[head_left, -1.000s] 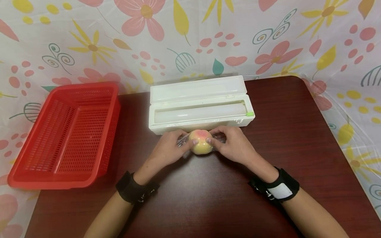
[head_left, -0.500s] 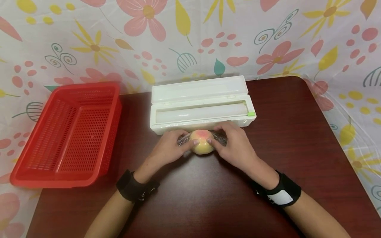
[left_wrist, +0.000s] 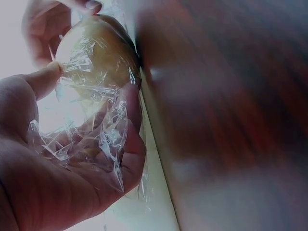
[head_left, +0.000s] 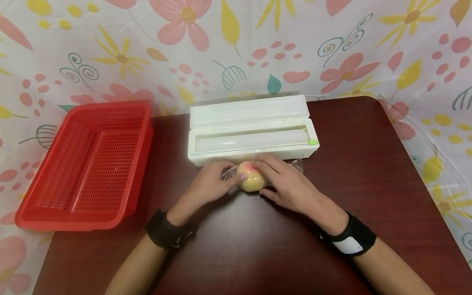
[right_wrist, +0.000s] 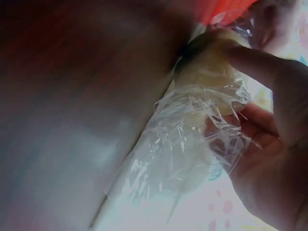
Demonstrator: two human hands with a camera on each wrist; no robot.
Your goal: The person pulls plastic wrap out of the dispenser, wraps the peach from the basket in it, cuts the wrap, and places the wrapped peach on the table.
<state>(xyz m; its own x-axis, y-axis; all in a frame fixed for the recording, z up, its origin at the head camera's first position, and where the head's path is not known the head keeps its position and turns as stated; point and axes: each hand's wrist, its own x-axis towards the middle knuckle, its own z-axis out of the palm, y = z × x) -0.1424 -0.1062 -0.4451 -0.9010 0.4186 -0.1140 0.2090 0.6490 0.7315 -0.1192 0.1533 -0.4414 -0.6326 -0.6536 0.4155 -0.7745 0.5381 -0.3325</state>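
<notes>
A yellow peach with a pink blush (head_left: 252, 180) is wrapped in crinkled cling film (right_wrist: 180, 134) at the middle of the table. My left hand (head_left: 211, 180) holds its left side, with the thumb on the front and gathered film across the curled fingers in the left wrist view. My right hand (head_left: 291, 184) grips the peach from the right, fingers over its top and thumb low by its side. Loose film spreads out behind the right hand. Just beyond stands a white cling film box (head_left: 254, 155), lid raised, with a roll (head_left: 250, 140) inside.
A red perforated basket (head_left: 79, 225) stands at the left of the dark wooden table (head_left: 236, 254). A small green slider (head_left: 313, 142) sits at the box's right end. Behind the table hangs a flowered cloth (head_left: 236, 49).
My right hand has let the film on its side spread out and moved its fingers over the top of the peach, its thumb dropping lower. The left hand keeps its hold.
</notes>
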